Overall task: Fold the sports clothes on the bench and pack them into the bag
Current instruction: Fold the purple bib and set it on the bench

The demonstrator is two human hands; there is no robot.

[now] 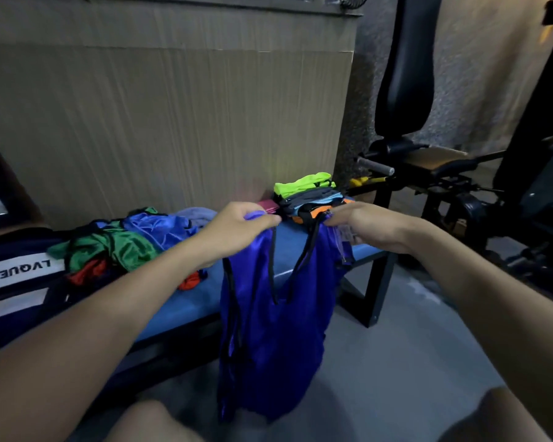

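Cardboard sheeting [173, 116] lines the far wall, and black gym equipment [460, 161] stands at the right. Below runs the blue bench [192, 301], with my dark bag [16, 282] at its left end. I hold a blue sleeveless top [268, 346] by its shoulders so it hangs off the bench's near edge. Unfolded clothes [122, 247] lie heaped beside the bag; a folded stack [307, 196] sits at the far right. My left hand [240, 224] pinches one shoulder, my right hand [361, 224] pinches the other.
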